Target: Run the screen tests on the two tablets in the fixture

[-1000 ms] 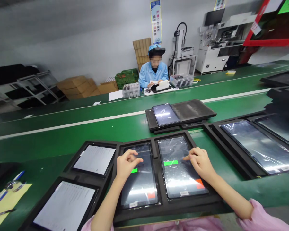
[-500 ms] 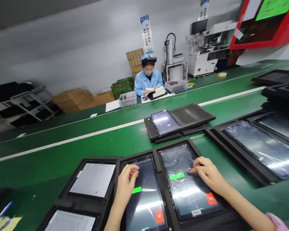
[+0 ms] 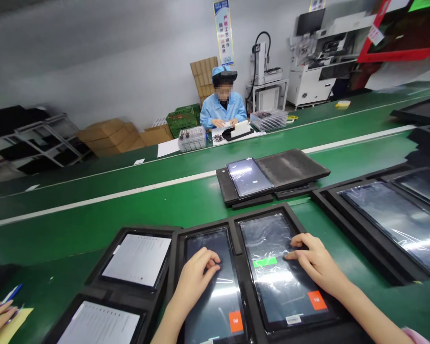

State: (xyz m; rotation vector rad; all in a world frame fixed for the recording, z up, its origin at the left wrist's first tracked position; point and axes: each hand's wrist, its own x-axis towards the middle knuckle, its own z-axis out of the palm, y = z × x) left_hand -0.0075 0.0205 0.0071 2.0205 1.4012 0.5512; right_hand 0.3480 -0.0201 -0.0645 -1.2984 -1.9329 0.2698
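Observation:
Two dark tablets lie side by side in black foam trays before me. Over the left tablet (image 3: 218, 296) hovers my left hand (image 3: 197, 277), its fingers loosely curled with a gap to the thumb and nothing held. An orange "Fail" mark shows low on that screen. My right hand (image 3: 315, 263) is above the right tablet (image 3: 272, 291), index finger stretched to the screen just right of a green bar (image 3: 265, 262); it holds nothing. Whether the fingertip touches the glass, I cannot tell. That screen also carries an orange "Fail" mark (image 3: 317, 300).
To the left, two tablets with white screens (image 3: 138, 260) sit in foam. A tablet (image 3: 249, 177) rests on stacked foam ahead. More tablets (image 3: 390, 220) lie right. Another person's hand (image 3: 0, 317) is beside a blue pen (image 3: 12, 293). A co-worker (image 3: 224, 107) sits across the bench.
My left hand has moved right over its screen, where a green bar showed before; that bar no longer shows. Another person's hand has entered at the lower left. My right hand stays by the green bar.

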